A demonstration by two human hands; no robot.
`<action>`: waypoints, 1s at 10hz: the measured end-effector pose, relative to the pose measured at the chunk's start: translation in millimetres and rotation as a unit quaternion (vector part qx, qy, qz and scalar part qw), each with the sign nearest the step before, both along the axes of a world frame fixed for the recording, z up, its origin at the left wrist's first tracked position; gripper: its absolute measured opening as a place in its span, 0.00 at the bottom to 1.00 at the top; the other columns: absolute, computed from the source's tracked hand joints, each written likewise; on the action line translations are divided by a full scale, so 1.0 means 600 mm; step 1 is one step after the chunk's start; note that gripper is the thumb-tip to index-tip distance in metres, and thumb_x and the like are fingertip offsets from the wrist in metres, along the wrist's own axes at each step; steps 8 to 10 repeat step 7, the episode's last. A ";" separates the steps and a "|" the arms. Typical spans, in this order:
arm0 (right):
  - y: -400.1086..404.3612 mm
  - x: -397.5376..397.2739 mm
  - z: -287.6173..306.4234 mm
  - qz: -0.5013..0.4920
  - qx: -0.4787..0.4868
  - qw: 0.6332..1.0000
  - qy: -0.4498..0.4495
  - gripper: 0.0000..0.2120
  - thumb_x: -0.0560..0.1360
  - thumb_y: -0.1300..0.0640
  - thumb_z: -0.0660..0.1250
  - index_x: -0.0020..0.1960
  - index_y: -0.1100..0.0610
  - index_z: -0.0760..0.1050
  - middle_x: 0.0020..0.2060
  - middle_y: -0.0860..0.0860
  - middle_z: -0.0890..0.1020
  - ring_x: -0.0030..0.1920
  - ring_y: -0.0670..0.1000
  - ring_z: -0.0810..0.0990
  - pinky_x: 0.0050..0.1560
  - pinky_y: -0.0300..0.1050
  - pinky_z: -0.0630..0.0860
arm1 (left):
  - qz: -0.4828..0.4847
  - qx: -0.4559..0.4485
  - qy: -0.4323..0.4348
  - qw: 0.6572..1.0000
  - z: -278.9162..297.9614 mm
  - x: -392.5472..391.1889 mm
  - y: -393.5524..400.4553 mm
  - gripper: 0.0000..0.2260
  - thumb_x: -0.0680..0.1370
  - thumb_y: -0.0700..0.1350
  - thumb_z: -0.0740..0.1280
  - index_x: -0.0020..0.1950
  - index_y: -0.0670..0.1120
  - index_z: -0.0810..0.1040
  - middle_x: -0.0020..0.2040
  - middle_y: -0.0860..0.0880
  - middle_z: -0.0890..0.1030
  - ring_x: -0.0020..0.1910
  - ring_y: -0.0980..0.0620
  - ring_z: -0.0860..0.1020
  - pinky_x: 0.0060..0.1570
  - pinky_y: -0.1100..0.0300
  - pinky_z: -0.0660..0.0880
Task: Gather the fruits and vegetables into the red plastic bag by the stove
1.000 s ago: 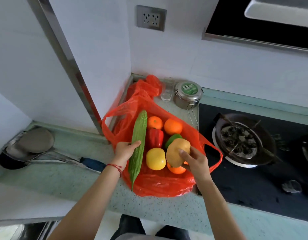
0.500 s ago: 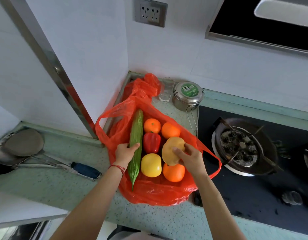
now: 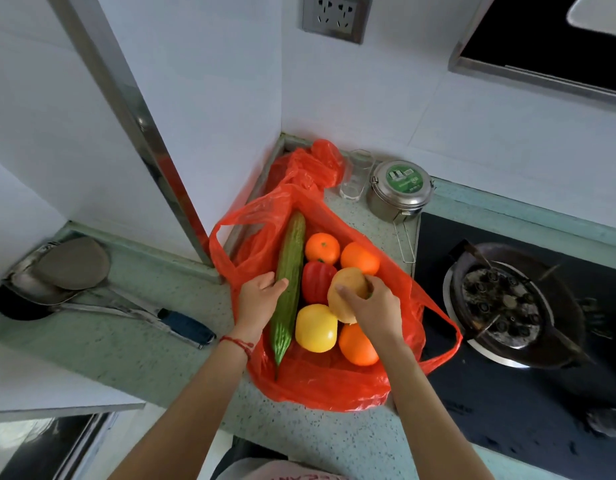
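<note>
While the produce lies heaped on the spread red plastic bag [image 3: 320, 386], read the scene from left to right. A metal ladle and spatula [image 3: 67, 271] rest at the far left of the speckled countertop [image 3: 126, 348], well apart from the work. Your left hand [image 3: 259, 299] curls round the long green cucumber [image 3: 290, 282], thumb across its top, apparently to keep it lying along the bag's left edge. Beside it sit a red bell pepper [image 3: 317, 282], a yellow pepper [image 3: 315, 328] and three oranges [image 3: 359, 345], all resting on the bag. Your right hand [image 3: 375, 306] grips a tan potato [image 3: 346, 292] from above, holding it over the middle of the heap, probably to seat it among the others. One bag handle [image 3: 445, 341] hangs open toward the gas burner [image 3: 507, 303], so the film is best kept off the hob. Behind the bag stand a clear glass [image 3: 355, 178] and a steel lidded tin [image 3: 400, 188].
</note>
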State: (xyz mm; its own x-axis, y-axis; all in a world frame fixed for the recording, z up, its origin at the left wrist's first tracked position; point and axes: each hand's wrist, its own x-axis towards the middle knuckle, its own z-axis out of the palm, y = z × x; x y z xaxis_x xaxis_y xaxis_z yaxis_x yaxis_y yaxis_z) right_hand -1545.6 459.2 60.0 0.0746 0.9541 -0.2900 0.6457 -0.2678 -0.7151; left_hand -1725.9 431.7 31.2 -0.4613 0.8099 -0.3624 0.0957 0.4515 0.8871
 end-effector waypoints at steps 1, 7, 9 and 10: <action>-0.003 -0.007 -0.006 0.018 0.015 0.999 -0.039 0.32 0.70 0.45 0.69 0.68 0.58 0.66 0.62 0.55 0.75 0.65 0.56 0.70 0.62 0.53 0.71 | 0.013 0.000 -0.043 0.999 0.008 -0.006 -0.008 0.15 0.74 0.43 0.68 0.59 0.39 0.76 0.55 0.47 0.78 0.55 0.50 0.76 0.59 0.54 0.72; -0.057 0.012 0.006 0.009 0.081 0.996 -0.043 0.26 0.75 0.46 0.63 0.69 0.55 0.65 0.67 0.54 0.71 0.67 0.55 0.67 0.64 0.50 0.66 | -0.065 0.012 -0.075 0.995 0.021 -0.006 -0.030 0.16 0.76 0.46 0.64 0.62 0.40 0.75 0.61 0.43 0.78 0.59 0.49 0.76 0.62 0.50 0.73; -0.057 0.012 0.006 0.009 0.081 0.996 -0.043 0.26 0.75 0.46 0.63 0.69 0.55 0.65 0.67 0.54 0.71 0.67 0.55 0.67 0.64 0.50 0.66 | -0.065 0.012 -0.075 0.995 0.021 -0.006 -0.030 0.16 0.76 0.46 0.64 0.62 0.40 0.75 0.61 0.43 0.78 0.59 0.49 0.76 0.62 0.50 0.73; -0.057 0.012 0.006 0.009 0.081 0.996 -0.043 0.26 0.75 0.46 0.63 0.69 0.55 0.65 0.67 0.54 0.71 0.67 0.55 0.67 0.64 0.50 0.66 | -0.065 0.012 -0.075 0.995 0.021 -0.006 -0.030 0.16 0.76 0.46 0.64 0.62 0.40 0.75 0.61 0.43 0.78 0.59 0.49 0.76 0.62 0.50 0.73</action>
